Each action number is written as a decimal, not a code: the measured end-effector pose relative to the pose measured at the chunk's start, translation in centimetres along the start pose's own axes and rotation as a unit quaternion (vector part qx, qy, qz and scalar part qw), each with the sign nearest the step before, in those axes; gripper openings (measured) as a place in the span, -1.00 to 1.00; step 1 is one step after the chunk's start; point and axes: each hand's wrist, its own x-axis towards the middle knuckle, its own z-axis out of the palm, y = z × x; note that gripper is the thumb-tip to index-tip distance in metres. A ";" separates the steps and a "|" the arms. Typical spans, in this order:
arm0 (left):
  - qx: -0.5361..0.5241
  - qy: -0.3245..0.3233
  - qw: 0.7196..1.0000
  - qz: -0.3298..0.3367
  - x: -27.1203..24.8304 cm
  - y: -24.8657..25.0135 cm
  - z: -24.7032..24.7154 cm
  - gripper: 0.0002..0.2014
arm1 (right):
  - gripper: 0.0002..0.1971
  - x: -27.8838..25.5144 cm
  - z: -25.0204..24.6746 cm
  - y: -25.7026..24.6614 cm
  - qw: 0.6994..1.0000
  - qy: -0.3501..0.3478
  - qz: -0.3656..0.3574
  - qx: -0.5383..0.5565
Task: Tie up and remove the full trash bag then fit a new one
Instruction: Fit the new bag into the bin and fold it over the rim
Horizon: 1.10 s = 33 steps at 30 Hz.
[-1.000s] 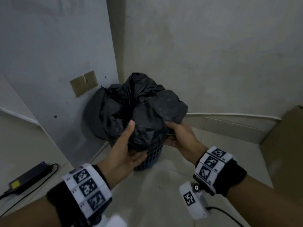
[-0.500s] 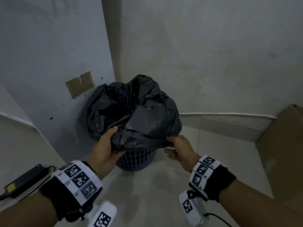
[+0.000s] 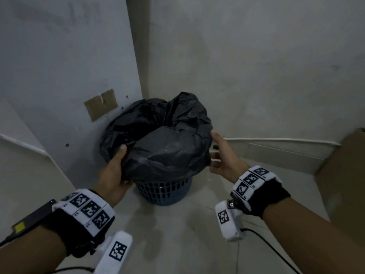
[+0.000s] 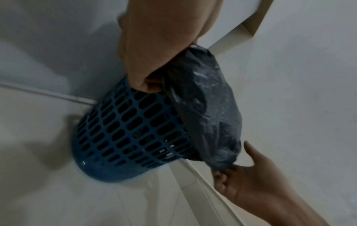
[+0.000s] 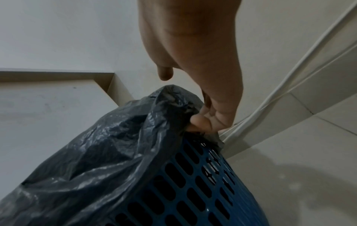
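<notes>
Black bag (image 3: 158, 147) (both hands (image 3: 113, 173) gripping)

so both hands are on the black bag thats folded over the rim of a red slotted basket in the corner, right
Not quite: the basket is blue, not red, as the left wrist view shows plainly. The rest holds: the left hand and right hand are on the black bag folded over its rim, in the corner.

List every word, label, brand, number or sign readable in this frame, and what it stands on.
No readable text.
Left wristband: black-and-white square marker patterns; the tiny characters beside them are too small to read.
Right wristband: the same.
Yellow label on the black adapter: too blurred to read.
Black trash bag and blue basket: no print visible.
</notes>
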 end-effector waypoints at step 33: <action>-0.052 0.035 0.998 -0.006 -0.9 -2.7 2.1 -0.58 | -0.65 1.7 5.1 -0.3 0.961 0.129 -0.202 -0.139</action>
